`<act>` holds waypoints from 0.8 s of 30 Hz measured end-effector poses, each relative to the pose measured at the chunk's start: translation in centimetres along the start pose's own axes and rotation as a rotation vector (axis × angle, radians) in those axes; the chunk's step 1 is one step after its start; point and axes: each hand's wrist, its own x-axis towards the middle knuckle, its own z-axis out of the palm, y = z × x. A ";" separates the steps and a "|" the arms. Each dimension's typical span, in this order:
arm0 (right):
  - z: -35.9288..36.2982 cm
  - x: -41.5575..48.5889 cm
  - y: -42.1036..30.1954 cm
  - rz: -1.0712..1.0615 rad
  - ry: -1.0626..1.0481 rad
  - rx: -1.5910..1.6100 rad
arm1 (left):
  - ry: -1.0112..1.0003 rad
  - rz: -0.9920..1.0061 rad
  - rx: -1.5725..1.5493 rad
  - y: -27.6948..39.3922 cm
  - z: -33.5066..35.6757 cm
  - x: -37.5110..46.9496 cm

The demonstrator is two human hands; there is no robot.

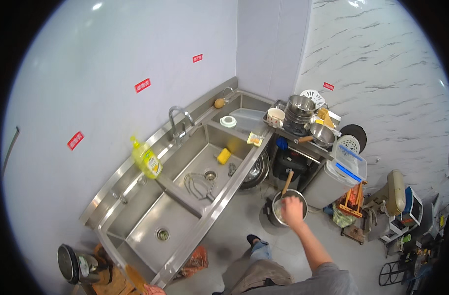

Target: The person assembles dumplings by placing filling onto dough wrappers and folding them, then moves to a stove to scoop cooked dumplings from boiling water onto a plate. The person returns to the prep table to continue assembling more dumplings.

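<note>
My right hand (292, 212) reaches over the mouth of a metal pot (304, 201) standing on the floor. Its fingertips are hidden, so I cannot tell whether they grip anything. A tool with a wooden handle (288, 181) leans out over the pot's far rim, just beyond those fingers. At the bottom edge, partly cut off, my left hand (155, 290) holds a flat brown utensil (134, 277) by the near corner of the steel sink (180, 254).
In the middle basin lie a yellow sponge (224, 156) and a mixer beater (198, 188). A dish soap bottle (147, 158) stands behind, near the faucet (178, 134). Stacked metal bowls (301, 107) and a wooden-handled pan (322, 134) crowd the corner shelf above a lidded bin (323, 184).
</note>
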 end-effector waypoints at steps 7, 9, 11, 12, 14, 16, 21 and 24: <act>6.5 31.2 14.2 0.044 0.120 -0.016 | 0.144 0.010 0.136 -18.5 4.1 5.2; 9.5 37.6 17.2 0.108 -0.049 -0.201 | 0.194 0.074 0.245 -24.0 5.9 5.7; 13.0 42.1 20.0 0.178 -0.249 -0.290 | 0.250 0.131 0.306 -28.5 7.6 6.5; 14.8 43.5 21.5 0.148 -0.354 -0.373 | 0.280 0.153 0.316 -30.1 8.3 6.9; 18.7 45.4 24.0 0.164 -0.434 -0.460 | 0.327 0.150 0.342 -32.4 9.4 7.4; 21.9 45.8 26.3 0.152 -0.380 -0.509 | 0.377 0.165 0.383 -33.7 9.8 7.6; 23.6 46.9 29.6 -0.205 -0.146 -0.664 | 0.386 0.237 0.359 -35.2 10.1 6.5; 21.3 47.0 29.3 -0.245 -0.061 -0.663 | 0.392 0.269 0.311 -36.0 10.4 5.8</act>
